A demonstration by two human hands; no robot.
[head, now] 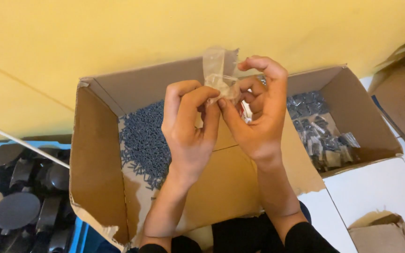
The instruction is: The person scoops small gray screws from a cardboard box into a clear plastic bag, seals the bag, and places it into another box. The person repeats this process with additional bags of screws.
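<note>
We've got both hands up over the open cardboard box [99, 154], pinching one small clear plastic bag [217, 77] between them. Left hand [188, 126] clamps the bag's lower part with thumb and fingers, right hand [258, 117] has its grip closed on the same bag from the other side, so it stays taut and upright (the top flap sticks up above the knuckles). Below sits a heap of small grey screws [144, 143], with filled packets [322, 136] piled at the box's right end. Dark round plastic parts [17, 208] fill a blue bin on the left.
</note>
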